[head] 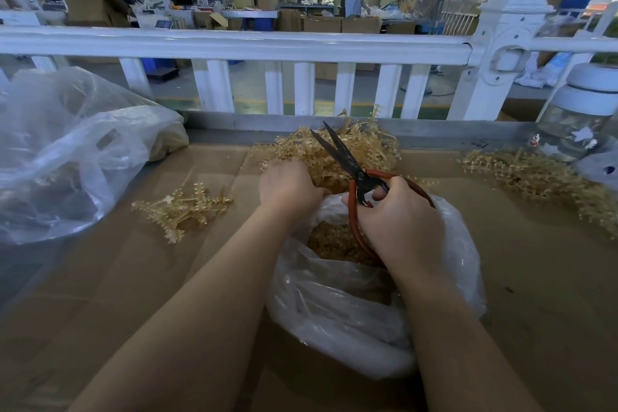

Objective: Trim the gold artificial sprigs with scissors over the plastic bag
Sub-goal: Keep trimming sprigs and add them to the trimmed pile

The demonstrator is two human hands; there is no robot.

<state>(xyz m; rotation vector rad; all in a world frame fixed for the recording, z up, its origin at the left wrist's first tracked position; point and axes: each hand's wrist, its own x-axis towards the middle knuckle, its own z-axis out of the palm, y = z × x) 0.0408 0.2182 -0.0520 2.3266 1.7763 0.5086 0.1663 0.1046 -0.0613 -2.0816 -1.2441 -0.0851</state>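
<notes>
The right hand is clenched round the red loop handles of the scissors, whose dark blades stand slightly parted and point toward the upper centre of the frame. The left hand reaches into the heap of gold sprigs at centre frame, fingers curled down into it; they appear to be gripping a bunch, though the fingertips are hidden among the stems.

Just below both hands, the plastic bag sits open at lower centre, with gold trimmings already lying inside.

Further out, a small cluster of sprigs lies at left centre on the cardboard sheet, and another loose pile spreads along the right edge. A large crumpled clear bag fills the left side, a glass jar stands at upper right, and a white railing crosses the top.

The risks, as I judge them: the blades are close to the left fingers buried in the heap, so a cut made without seeing them could nick a finger. The heap also lies above the bag's mouth rather than over it, so cutting there would scatter pieces onto the cardboard.
</notes>
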